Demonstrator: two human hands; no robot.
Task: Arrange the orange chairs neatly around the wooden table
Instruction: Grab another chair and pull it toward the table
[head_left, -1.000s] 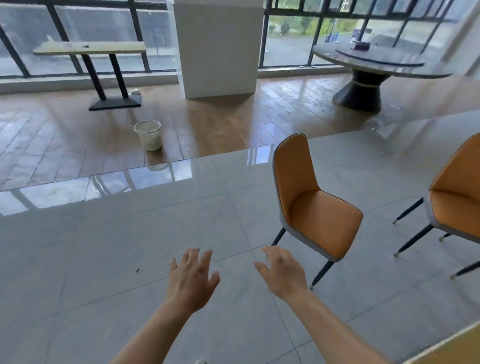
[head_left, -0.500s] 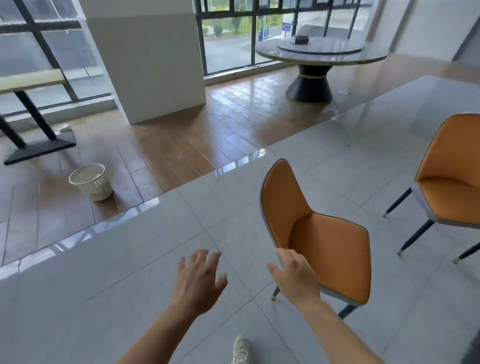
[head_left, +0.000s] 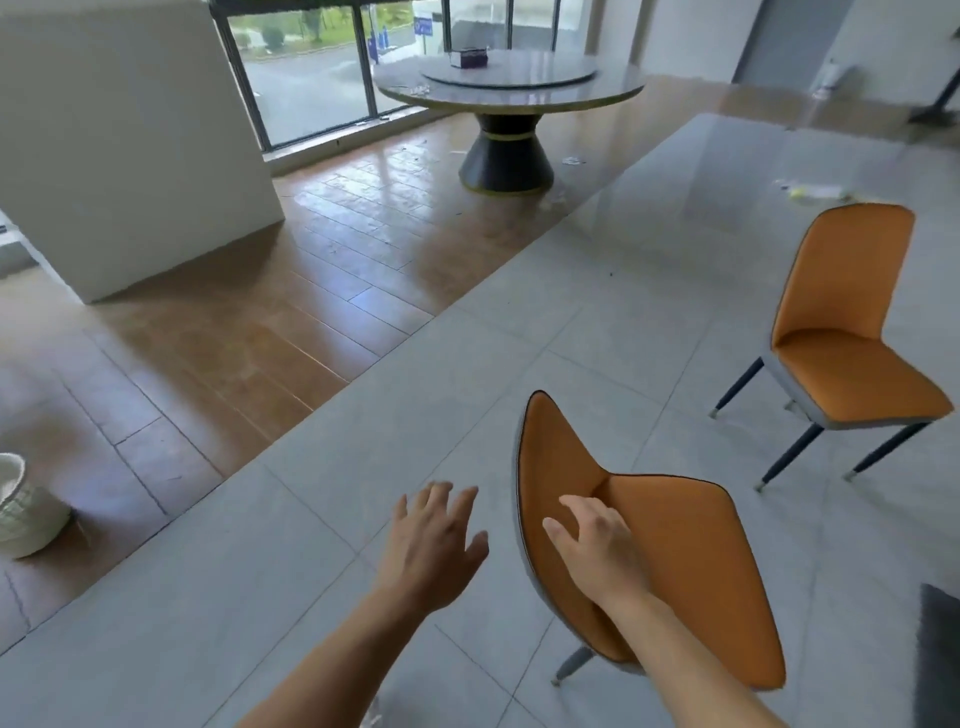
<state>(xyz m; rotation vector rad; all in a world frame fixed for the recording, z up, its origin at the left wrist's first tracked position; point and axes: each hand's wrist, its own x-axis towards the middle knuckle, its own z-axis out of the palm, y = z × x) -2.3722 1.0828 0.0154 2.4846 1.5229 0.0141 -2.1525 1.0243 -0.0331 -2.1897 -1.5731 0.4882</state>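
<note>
The right hand (head_left: 597, 545) hovers spread over the backrest of the near orange chair (head_left: 675, 561), fingers loosely curled, touching or just short of it; I cannot tell which. The left hand (head_left: 434, 545) is spread, holding nothing, just left of the backrest. A second orange chair (head_left: 841, 332) stands well beyond the right hand. No wooden surface shows. With one hand only, the chair could tip or scrape the glossy floor (head_left: 363, 467). No legible writing anywhere.
</note>
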